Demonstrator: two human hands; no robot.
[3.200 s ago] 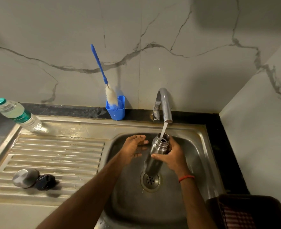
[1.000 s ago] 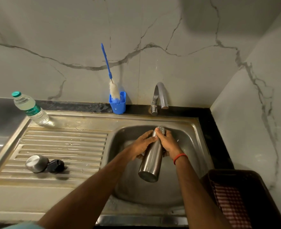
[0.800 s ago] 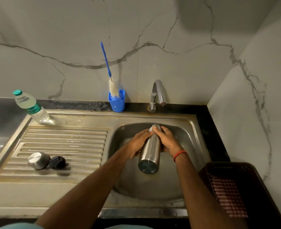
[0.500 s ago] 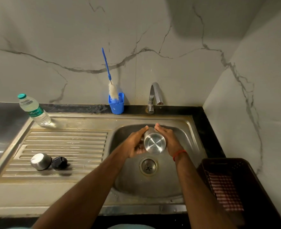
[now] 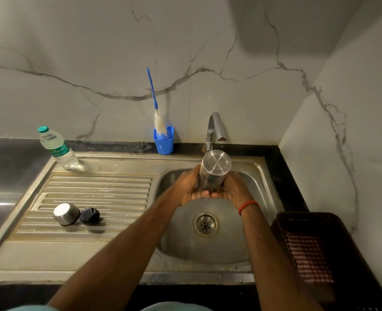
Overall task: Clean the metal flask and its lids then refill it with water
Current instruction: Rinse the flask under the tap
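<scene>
The cylindrical brushed-steel flask (image 5: 214,170) is inverted, base up, above the stainless sink basin (image 5: 230,245). Its mouth end is hidden between the left hand (image 5: 186,187) and right hand (image 5: 232,190), both curled round it. This looks like draining rinse water. Next it needs righting, then the round steel cap (image 5: 65,213) and black stopper (image 5: 89,216) on the drainboard (image 5: 100,187) need washing.
</scene>
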